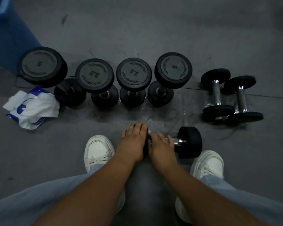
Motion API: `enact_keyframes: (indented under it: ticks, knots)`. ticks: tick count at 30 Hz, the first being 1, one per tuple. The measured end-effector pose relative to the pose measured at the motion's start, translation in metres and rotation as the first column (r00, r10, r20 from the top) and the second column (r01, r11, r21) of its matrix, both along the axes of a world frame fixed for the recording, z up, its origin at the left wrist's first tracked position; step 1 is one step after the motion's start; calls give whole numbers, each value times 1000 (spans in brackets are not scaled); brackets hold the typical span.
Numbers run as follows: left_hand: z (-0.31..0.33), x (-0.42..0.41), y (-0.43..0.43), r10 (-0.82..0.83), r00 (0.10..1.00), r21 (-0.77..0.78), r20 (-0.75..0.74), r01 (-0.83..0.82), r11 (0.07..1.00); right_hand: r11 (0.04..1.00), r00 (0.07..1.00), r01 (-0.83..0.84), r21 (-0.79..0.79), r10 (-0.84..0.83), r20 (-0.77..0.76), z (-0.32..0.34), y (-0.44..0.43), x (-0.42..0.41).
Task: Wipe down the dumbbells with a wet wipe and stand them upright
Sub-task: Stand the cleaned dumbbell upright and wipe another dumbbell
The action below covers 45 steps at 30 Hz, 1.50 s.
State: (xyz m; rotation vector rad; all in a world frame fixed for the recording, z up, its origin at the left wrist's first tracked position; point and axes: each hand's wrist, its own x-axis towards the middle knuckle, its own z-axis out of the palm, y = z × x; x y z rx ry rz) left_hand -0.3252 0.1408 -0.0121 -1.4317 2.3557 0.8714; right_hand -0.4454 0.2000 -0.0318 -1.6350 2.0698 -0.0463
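Observation:
A black dumbbell (189, 141) lies on its side on the grey floor between my shoes. My left hand (132, 142) covers its left head, fingers draped over the far side. My right hand (160, 144) wraps the chrome handle, and a bit of white wet wipe (149, 131) shows at its fingertips. Behind them, several black dumbbells stand upright in a row: a 5 (41, 66), a 2.5 (95, 75), another 2.5 (134, 74) and a 5 (173, 70). Two smaller dumbbells (217, 93) (242, 98) lie on their sides at the right.
An opened wet wipe pack with crumpled white wipes (33, 106) lies at the left, beside the row. A blue padded object (8, 35) fills the upper left corner. The floor is wet in patches (162, 115) in front of the row. My white shoes (97, 149) (207, 163) flank the dumbbell.

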Motion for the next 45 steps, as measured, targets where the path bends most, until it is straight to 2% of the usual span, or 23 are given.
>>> enact_keyframes:
  ticks: [3, 6, 8, 13, 17, 19, 22, 25, 27, 29, 32, 34, 35, 37, 38, 39, 40, 41, 42, 43, 44, 45]
  knots:
    - [1, 2, 2, 7, 1000, -2, -17, -7, 1000, 999, 999, 31, 26, -31, 8, 1, -19, -1]
    - [0, 2, 3, 11, 1000, -27, -27, -11, 1000, 991, 999, 32, -129, -35, -21, 2, 0, 0]
    - [-2, 2, 3, 15, 999, -25, -29, -16, 1000, 984, 998, 40, -176, -46, -31, -3, 11, 0]
    - [-2, 1, 0, -2, 1000, 11, -2, 2, 1000, 999, 998, 12, 49, -9, -57, -9, -8, 3]
    - [0, 2, -1, -9, 1000, 28, 10, 8, 1000, 1000, 994, -18, -9, 17, -107, -4, 29, 12]
    - [-1, 1, -3, -11, 1000, 35, 23, 11, 999, 996, 984, -88, 17, 90, -153, -10, 29, 10]
    - [-3, 0, -4, -30, 999, 35, 42, 29, 999, 994, 982, -76, 82, 89, -169, -13, 3, 6]
    - [-2, 2, -2, -29, 999, 38, 35, 28, 999, 996, 994, -36, 76, 44, -105, -3, 25, 14]
    - [-3, 1, -4, -26, 999, 37, 27, 25, 999, 996, 992, -66, 61, 72, -105, 1, 40, 12]
    - [-3, 0, -8, -31, 999, 49, 33, 30, 998, 996, 985, -91, 7, 91, -144, -3, 26, 4]
    - [-3, 0, -13, -41, 998, 64, 37, 38, 997, 993, 986, -93, 73, 102, -134, -7, -2, 2]
    - [-2, 0, -11, -43, 999, 57, 33, 41, 998, 995, 985, -91, 31, 94, -142, -7, -1, 2]
    - [-2, 0, -10, -44, 999, 55, 32, 42, 998, 995, 990, -74, -61, 67, -123, -5, 6, 0]
    - [0, 0, -10, -42, 999, 57, 28, 41, 998, 979, 999, -6, -204, -2, -38, -1, 28, 0]
    - [0, -1, -12, -39, 999, 61, 24, 37, 997, 974, 997, 66, -215, -58, 44, 1, 38, 4]
    - [0, -2, -14, -39, 999, 70, 24, 37, 997, 957, 964, 237, -168, -210, 162, 2, 45, 10]
    - [0, -2, -16, -42, 999, 76, 29, 40, 996, 901, 871, 432, -30, -409, 272, -7, 45, 14]
    - [0, -2, -16, -44, 999, 70, 33, 41, 997, 796, 717, 581, 172, -600, 355, -11, 39, 20]
    - [0, -2, -14, -40, 999, 56, 33, 38, 998, 597, 422, 682, 422, -793, 440, -11, 25, 22]
    - [-1, -1, -12, -36, 999, 47, 30, 35, 998, 397, 162, 696, 599, -898, 408, -16, 11, 22]
    - [-2, -1, -10, -35, 999, 47, 27, 34, 998, 234, -73, 660, 714, -926, 371, -21, -3, 20]
    - [-2, -1, -8, -31, 999, 46, 21, 30, 998, 153, -264, 607, 780, -887, 379, -21, -16, 22]
